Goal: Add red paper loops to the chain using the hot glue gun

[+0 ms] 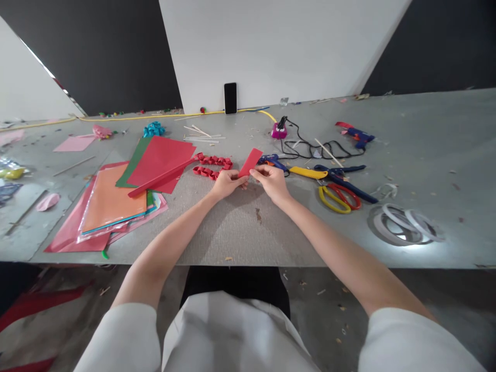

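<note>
Between both hands is a short red paper strip [250,161], slanting up and to the right above the table. My left hand [228,184] pinches its lower end, while my right hand [272,181] grips its right edge between thumb and finger. Just left of my hands lies a red paper chain [213,166] of folded links. A longer folded red strip [163,177] reaches from the chain across red paper sheets [160,160]. Close behind my right hand sits a blue glue gun [271,160], partly covered by the fingers.
Right of my hands lie a yellow-handled cutter [308,172], scissors [334,200], dark blue pliers [349,183] and rolls of tape [403,226]. Coloured paper sheets [116,199] are stacked at left. A second glue gun [358,136] with a black cord lies farther back. A phone [230,98] leans on the wall.
</note>
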A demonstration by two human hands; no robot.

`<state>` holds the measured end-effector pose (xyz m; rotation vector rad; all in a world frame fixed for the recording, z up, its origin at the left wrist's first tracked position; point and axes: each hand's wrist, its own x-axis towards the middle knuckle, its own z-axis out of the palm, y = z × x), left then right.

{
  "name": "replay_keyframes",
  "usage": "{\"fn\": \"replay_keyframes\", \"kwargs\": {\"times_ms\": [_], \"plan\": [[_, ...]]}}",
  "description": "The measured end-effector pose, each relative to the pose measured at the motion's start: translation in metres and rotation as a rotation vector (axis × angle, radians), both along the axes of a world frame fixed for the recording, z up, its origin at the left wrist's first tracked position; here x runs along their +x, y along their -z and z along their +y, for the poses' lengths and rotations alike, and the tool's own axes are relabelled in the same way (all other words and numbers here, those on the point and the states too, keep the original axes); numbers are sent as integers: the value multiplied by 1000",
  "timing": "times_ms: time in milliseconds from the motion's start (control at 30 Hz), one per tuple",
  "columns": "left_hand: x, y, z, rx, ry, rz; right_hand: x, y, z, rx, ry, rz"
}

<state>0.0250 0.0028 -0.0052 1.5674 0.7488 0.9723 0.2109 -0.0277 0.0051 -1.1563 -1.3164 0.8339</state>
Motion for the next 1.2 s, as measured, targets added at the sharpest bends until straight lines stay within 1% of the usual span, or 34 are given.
{"fn": "replay_keyframes", "kwargs": {"times_ms": [100,300,533,633,767,833,967,1033,1200], "plan": [[0,-1,-1,-7,-1,15,4,-1,3,-8,33,1],[-1,-2,-1,-13,-14,26,11,-4,6,20,15,-53],[-2,-2,-1,-14,-24,21,18,-2,12,42,124,64],[-2,-1,-1,-13,-31,5,19,-2,11,39,95,66],[-2,-2,-1,-17,-41,-13,13,-2,5,21,-52,26],[-2,-4,-1,-29,-41,-9,9,-3,3,14,-97,1],[-2,-6,-2,-51,-25,10,4,-5,0,40,-63,-131],[-2,-6,-2,-50,-21,15,6,-6,2,34,-52,-152],[-2,-4,-2,-30,-9,24,24,-4,13,18,18,-35]]}}
